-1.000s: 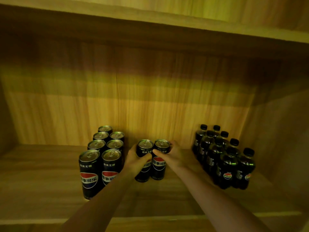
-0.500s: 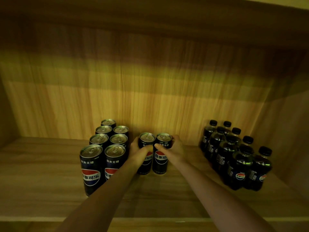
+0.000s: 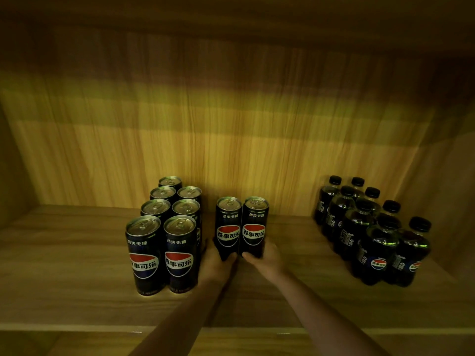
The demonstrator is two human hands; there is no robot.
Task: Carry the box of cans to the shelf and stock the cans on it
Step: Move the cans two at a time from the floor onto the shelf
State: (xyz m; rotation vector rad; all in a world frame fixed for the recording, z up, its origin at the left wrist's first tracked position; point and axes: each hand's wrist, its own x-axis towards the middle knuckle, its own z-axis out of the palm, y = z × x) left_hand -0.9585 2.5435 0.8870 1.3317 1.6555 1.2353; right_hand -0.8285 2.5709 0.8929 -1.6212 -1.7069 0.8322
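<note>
Head view:
Shelf (image 3: pixel 77 265): a wooden board with a wooden back wall, lying in dim yellowish light.
Two held cans (image 3: pixel 241 227): standing upright and touching side by side on the shelf, labels facing the camera, just right of the stocked cans.
Left hand (image 3: pixel 217 263): gripping the base of the left one of the two held cans, thumb crossing its front.
Right hand (image 3: pixel 267 260): gripping the base of the right one of the two held cans, thumb lying on its front.
Forearms: both reaching in from the bottom edge toward the two held cans.
Stocked cans (image 3: pixel 167 227): seven black cans standing upright in two rows running back toward the wall, to the left of the two held cans and apart from them by a narrow gap.
Bottles (image 3: pixel 372 232): a cluster of small dark bottles with black caps, standing well to the right of the two held cans, near the right side wall.
Box: not showing in this view.
</note>
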